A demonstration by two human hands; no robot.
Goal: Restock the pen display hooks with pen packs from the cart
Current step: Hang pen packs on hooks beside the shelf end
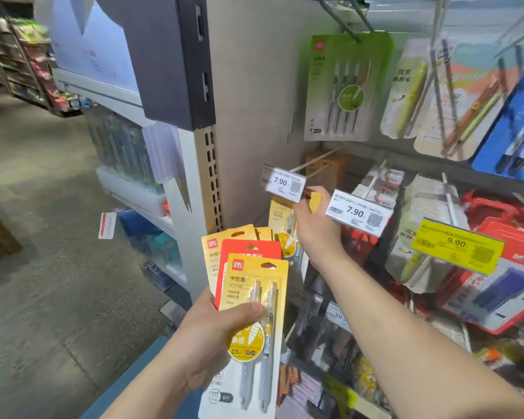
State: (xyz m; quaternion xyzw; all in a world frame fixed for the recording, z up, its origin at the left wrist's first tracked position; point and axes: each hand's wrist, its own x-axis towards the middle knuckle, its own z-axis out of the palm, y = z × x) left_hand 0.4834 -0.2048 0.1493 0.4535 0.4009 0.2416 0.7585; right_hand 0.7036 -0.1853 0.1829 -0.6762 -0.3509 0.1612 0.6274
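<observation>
Yellow-carded pen packs (pixel 251 316), each showing two white gel pens under clear plastic, sit fanned in my left hand (pixel 212 334) with one red-carded pack (pixel 248 252) between them, my thumb curled over the front card. My right hand (pixel 315 228) pinches another yellow pack (pixel 280 228) at the tip of the hook (pixel 318 160) behind the 7.90 price tag (pixel 283 182), which hides its top edge. Blurred grey floor (pixel 43 237) stretches left past the beige shelf upright (pixel 208 176).
</observation>
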